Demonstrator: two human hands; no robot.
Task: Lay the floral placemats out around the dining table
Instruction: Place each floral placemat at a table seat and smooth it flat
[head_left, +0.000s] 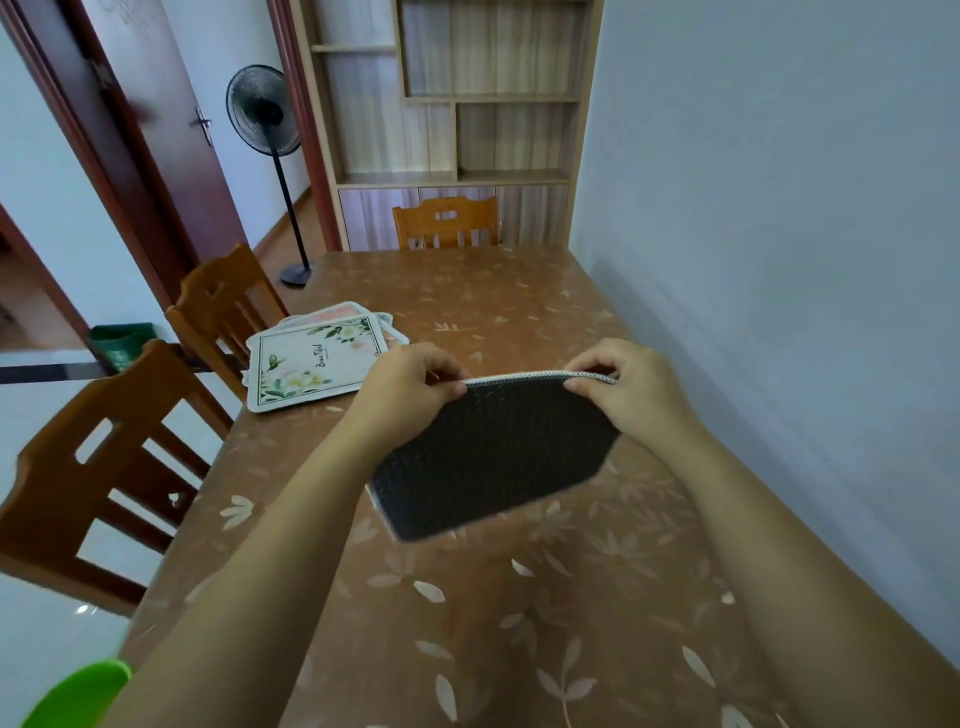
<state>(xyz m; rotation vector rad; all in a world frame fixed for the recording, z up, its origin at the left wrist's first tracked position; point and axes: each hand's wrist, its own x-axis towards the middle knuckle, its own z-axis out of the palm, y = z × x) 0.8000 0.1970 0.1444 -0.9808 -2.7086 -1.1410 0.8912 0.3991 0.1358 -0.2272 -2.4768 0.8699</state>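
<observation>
Both hands hold one placemat (493, 457) upright above the middle of the dining table (467, 623). Its dark textured underside faces me and its lower edge hangs close to the tabletop. My left hand (410, 389) pinches the mat's top edge at the left corner. My right hand (623, 389) pinches the same edge at the right corner. A loose stack of floral placemats (311, 358) lies face up near the table's left edge, just left of my left hand.
Two wooden chairs (104, 467) (228, 312) stand along the table's left side and a third chair (447, 223) at the far end. A wall (779, 234) runs along the table's right side. A standing fan (270, 145) and a shelf unit (457, 104) are behind.
</observation>
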